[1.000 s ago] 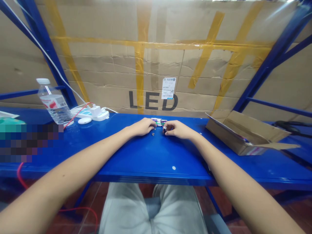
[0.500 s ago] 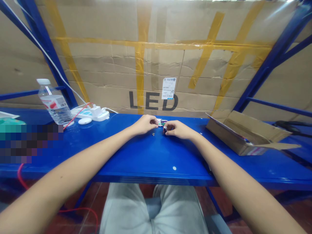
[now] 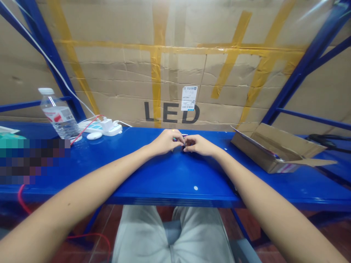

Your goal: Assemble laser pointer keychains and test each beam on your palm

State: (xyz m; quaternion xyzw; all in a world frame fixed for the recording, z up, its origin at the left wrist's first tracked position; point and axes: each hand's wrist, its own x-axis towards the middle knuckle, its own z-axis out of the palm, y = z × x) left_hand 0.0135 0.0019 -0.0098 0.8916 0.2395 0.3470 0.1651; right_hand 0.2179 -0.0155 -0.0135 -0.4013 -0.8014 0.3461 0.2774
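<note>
Over the middle of the blue table [image 3: 164, 179], my right hand [image 3: 201, 145] pinches a small dark cylinder [image 3: 184, 148] between thumb and fingers. My left hand [image 3: 166, 141] has come up against it, thumb and fingertips closed together at the cylinder's upper end. What the left fingertips hold, if anything, is hidden. Behind both hands lie several slim shiny, coloured pieces [image 3: 185, 135], mostly covered by the fingers.
An open cardboard box [image 3: 252, 153] stands at the right, its flap sticking out. At the left are a water bottle [image 3: 61, 118], a power strip [image 3: 114, 130] with cables and a white oval case [image 3: 94, 136]. Large taped cardboard [image 3: 123, 80] forms the back.
My left hand has moved right and slightly toward me, its fingertips now meeting the dark cylinder. It now covers most of the coloured pieces. My right hand has hardly moved.
</note>
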